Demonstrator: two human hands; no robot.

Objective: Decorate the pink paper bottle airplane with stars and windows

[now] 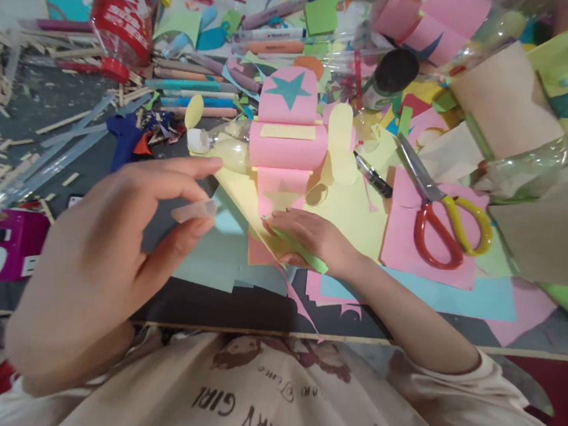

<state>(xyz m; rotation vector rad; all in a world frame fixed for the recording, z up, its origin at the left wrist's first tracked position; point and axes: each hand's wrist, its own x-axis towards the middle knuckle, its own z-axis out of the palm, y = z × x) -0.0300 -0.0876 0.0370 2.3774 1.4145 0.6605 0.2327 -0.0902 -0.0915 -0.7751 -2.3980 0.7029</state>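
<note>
My left hand (pixel 125 238) is raised in the foreground at the left, its thumb and a finger pinching a small translucent piece (pixel 194 212). Its index finger points toward the craft plane. My right hand (pixel 316 236) lies low at the plane's near wing, a folded green paper strip (pixel 310 254) between fingers and thumb. The craft plane has a clear plastic bottle body (pixel 232 148) with a white cap, wrapped in pink paper (pixel 287 148). A teal star (pixel 288 89) decorates its far wing; yellow paper pieces (pixel 342 141) form the tail.
Scissors (pixel 433 200) with red and yellow handles rest on pink paper at the right. A blue glue gun (pixel 122 137), wooden sticks and a magenta box (pixel 8 245) are at the left. Markers (pixel 199 94), a red-labelled bottle (pixel 123 20) and paper scraps fill the back.
</note>
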